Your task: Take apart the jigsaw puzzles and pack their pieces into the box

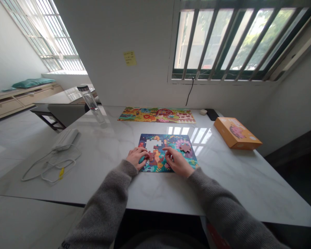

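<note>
L hand (136,157) | R hand (177,162) | both curled on jigsaw puzzle (168,141) | pinch unclear | loose pc (185,147) nr R

From my feed, the person's left sleeve (103,211) and right sleeve (230,207) are a fuzzy grey knit, rising from the bottom of the frame. They narrow at the wrists, leaving the left hand (136,157) and right hand (177,162) bare. Small dark lettering (65,245) at the lower left of the left sleeve is too small for me to read.

On the surface (106,183), a jigsaw puzzle (168,152) lies before a second puzzle (157,115), with a cardboard box (237,133) to its right and a coiled cable (61,173) to its left.
</note>
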A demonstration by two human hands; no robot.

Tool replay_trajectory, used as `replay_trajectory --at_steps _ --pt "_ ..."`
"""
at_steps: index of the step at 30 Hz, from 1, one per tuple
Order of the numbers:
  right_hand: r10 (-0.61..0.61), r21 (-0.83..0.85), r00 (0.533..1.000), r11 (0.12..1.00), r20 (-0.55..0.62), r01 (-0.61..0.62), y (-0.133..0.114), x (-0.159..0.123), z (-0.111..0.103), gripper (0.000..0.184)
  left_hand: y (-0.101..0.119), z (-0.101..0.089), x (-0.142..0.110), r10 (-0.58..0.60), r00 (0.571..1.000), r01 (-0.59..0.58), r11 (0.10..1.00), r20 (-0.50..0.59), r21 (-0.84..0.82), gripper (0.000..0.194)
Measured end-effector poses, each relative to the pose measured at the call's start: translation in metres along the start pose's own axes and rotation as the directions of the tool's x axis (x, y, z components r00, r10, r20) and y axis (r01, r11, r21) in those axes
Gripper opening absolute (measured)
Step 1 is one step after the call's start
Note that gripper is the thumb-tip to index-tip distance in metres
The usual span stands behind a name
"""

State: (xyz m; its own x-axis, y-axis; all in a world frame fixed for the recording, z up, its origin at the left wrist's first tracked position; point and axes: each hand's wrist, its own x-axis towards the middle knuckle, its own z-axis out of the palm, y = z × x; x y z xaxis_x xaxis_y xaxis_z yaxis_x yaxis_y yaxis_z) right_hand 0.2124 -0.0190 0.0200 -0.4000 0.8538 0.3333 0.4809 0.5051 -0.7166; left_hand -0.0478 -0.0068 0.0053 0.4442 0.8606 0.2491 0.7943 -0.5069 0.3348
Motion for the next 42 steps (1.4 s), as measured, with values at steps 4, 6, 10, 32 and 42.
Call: replay_trajectory --at_steps 4,6,10,32,42 --pt "-0.011 -0.033 1.0 0.999 0.015 0.012 0.002 -0.001 0.001 0.032 -0.001 0.002 -0.001 0.026 0.999 -0.026 1.0 -0.018 -0.006 0.02" --pt "-0.013 -0.043 1.0 0.999 0.018 0.013 0.003 -0.001 0.001 0.032 -0.003 0.003 -0.001 0.046 0.998 -0.046 0.999 -0.043 -0.01 0.019" --pt "-0.024 -0.048 0.999 0.999 0.021 0.025 0.004 -0.002 0.001 0.032 -0.008 0.006 0.001 0.086 0.99 -0.092 0.995 -0.11 -0.046 0.018" --pt "0.064 0.331 0.995 0.94 0.078 -0.086 -0.019 0.018 0.024 0.035 0.023 -0.003 0.01 0.039 0.956 -0.192 0.832 -0.29 -0.52 0.013" --pt "0.225 0.517 0.972 0.825 0.066 -0.226 -0.018 0.019 0.02 0.039 0.022 -0.001 0.003 0.129 0.957 -0.213 0.92 -0.26 -0.33 0.026"
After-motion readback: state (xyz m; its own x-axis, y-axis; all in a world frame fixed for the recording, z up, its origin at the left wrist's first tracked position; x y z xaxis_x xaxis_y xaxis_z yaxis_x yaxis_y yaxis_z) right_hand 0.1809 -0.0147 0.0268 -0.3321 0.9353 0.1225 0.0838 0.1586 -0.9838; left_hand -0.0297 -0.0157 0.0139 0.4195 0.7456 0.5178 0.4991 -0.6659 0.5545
